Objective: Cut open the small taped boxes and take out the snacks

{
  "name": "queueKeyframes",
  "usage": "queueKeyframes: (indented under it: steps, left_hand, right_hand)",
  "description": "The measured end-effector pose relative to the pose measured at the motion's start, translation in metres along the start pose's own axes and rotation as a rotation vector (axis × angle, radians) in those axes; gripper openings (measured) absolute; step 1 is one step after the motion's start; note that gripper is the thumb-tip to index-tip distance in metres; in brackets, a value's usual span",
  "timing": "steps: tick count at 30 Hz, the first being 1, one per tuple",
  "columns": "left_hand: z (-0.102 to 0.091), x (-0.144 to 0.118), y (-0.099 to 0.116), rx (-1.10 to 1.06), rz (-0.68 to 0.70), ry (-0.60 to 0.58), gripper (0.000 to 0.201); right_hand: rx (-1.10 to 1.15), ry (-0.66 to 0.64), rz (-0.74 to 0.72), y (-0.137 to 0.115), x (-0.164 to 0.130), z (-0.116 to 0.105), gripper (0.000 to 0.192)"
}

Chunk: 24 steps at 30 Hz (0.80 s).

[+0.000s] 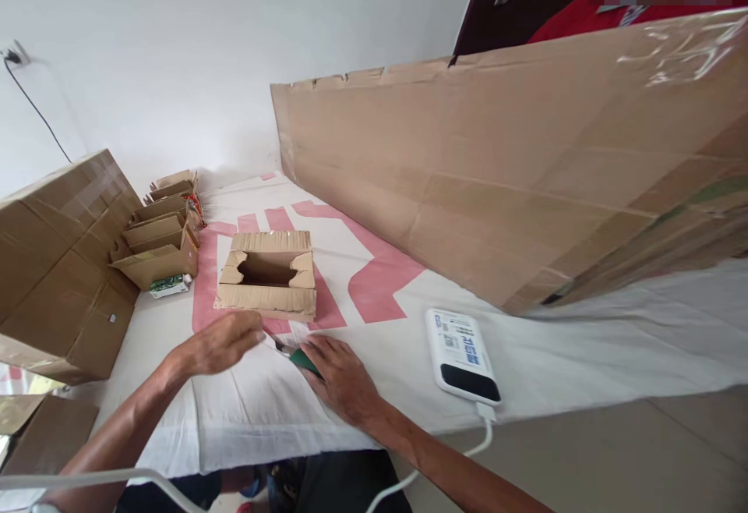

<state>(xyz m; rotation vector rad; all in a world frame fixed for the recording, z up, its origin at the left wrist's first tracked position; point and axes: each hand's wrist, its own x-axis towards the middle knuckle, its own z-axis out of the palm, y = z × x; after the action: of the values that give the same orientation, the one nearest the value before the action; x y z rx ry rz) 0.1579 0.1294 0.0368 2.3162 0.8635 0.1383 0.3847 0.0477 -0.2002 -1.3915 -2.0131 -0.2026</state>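
left hand [225, 344] low on the white cloth [526, 341], fingers drawn together at the tips, seemingly pinching the slim end of a tool [291, 354]; hard to tell whether a true grip or just a touch. right hand [340, 376] flat, fingers loosely curled over the tool's green end, pressing it to the cloth. tool lying between the two hands, long axis running roughly from upper left to lower right, thin metallic-looking part toward the left hand, green part under the right; kind of tool not clear, mostly hidden. both hands touching it, right covering more of it. just beyond the left fingertips, a small open-topped cardboard box [267, 274], near but apart from the hands, sitting on pink printed shapes in the cloth. further left, a stack of folded cardboard pieces [157, 244] with a small green-and-white pack [169, 286] at its foot, print too small to read. big taped carton [55, 263] at far left edge. long cardboard sheet [514, 178] leaning across the right half, shiny tape on it. white power bank [461, 355] to the right of the right hand, well apart, cable [444, 462] running off its near end; blue characters and small print on its label, not legible. red sleeve [584, 22] of another person behind the sheet.
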Motion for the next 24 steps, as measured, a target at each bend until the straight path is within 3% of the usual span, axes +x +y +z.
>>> queueKeyframes:
  steps: [3,6,8,15,18,24]
  left_hand:
    - [0.020,-0.016,0.008,0.059,-0.019,-0.243,0.004]
    - [0.033,-0.024,0.011,0.190,-0.030,-0.376,0.008]
    - [0.035,-0.022,0.010,0.338,-0.021,-0.300,0.029]
    - [0.027,0.021,0.003,0.689,0.040,0.183,0.030]
    - [0.029,0.044,0.003,0.752,0.014,0.262,0.037]
    - [0.019,0.087,-0.006,0.785,-0.034,0.361,0.089]
  right_hand:
    - [-0.005,0.010,-0.005,0.000,0.000,0.001,0.033]
    - [-0.010,0.011,0.002,-0.002,0.000,0.000,0.032]
    - [-0.009,0.015,0.009,-0.003,0.001,-0.001,0.032]
    - [-0.001,0.021,-0.011,0.001,-0.003,0.004,0.031]
    - [0.004,0.054,-0.028,0.004,-0.008,0.009,0.029]
    - [0.006,0.097,-0.074,0.008,-0.015,0.013,0.028]
